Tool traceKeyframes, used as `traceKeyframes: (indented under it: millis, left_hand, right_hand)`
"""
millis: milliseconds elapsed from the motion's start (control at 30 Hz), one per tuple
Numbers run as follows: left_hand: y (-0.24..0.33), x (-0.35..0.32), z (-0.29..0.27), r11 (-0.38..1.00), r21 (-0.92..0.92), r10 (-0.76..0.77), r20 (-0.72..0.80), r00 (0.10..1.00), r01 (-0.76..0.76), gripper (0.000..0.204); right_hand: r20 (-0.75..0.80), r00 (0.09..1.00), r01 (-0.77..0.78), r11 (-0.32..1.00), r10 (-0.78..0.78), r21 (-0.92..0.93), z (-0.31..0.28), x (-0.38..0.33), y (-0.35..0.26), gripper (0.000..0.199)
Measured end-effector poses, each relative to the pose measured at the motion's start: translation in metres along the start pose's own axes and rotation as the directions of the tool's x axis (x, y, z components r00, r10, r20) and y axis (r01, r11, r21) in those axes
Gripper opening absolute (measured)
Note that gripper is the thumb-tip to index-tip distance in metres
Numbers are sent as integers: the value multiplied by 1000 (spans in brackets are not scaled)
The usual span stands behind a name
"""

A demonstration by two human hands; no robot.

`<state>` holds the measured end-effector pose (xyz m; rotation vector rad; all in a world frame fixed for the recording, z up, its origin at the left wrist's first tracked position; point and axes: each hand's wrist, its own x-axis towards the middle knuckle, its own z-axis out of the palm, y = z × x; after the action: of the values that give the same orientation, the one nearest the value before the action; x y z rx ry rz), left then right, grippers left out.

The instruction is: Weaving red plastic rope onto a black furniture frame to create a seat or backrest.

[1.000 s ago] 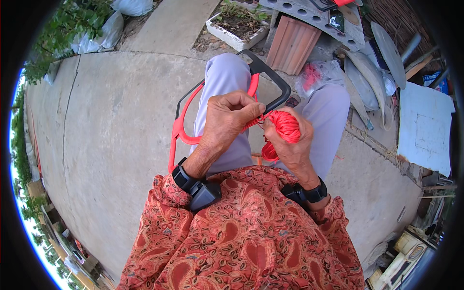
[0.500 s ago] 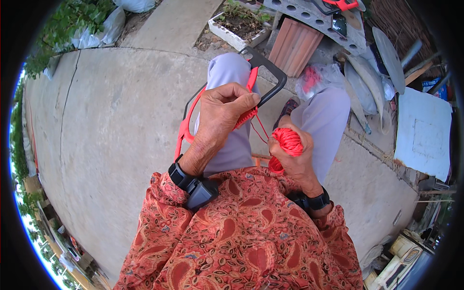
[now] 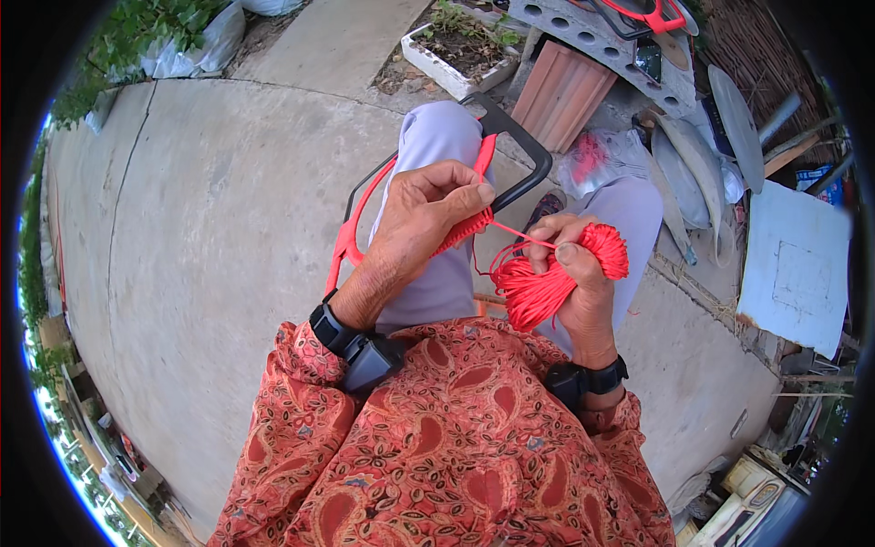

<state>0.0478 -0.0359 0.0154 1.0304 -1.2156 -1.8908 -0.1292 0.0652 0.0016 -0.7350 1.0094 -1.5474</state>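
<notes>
A black metal frame (image 3: 521, 153) partly wrapped in red cord lies across my lap. My left hand (image 3: 415, 223) grips its wrapped bar, thumb pressing the red cord wrapping (image 3: 460, 232) against it. My right hand (image 3: 574, 283) holds a bundle of red cord (image 3: 547, 278) to the right, a little lower. A single taut strand (image 3: 524, 237) runs from the bundle up to the frame under my left thumb. Both wrists wear black bands.
I sit over a concrete floor (image 3: 210, 210). Ahead stand a white planter box (image 3: 456, 55), a reddish ribbed board (image 3: 561, 91) and a grey perforated block (image 3: 592, 32). A white sheet (image 3: 793, 273) and scrap pieces lie at the right. Plants edge the upper left.
My right hand has carried the cord bundle outward to the right and down, drawing the strand tight. My left hand has kept its grip on the frame.
</notes>
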Motion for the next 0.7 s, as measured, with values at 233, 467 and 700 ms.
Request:
traceKeyframes:
  millis: [233, 467, 700]
  left_hand:
    - [15, -6, -17, 991, 126, -68, 289, 955, 32, 39]
    - [1, -7, -15, 997, 71, -42, 310, 950, 21, 43]
    - [-13, -6, -14, 988, 145, 9, 297, 955, -55, 38]
  right_hand:
    - [73, 990, -132, 963, 118, 235, 2, 10, 3, 16]
    - [131, 977, -202, 933, 169, 298, 6, 13, 1, 18]
    - [150, 966, -248, 926, 212, 285, 1, 13, 4, 19]
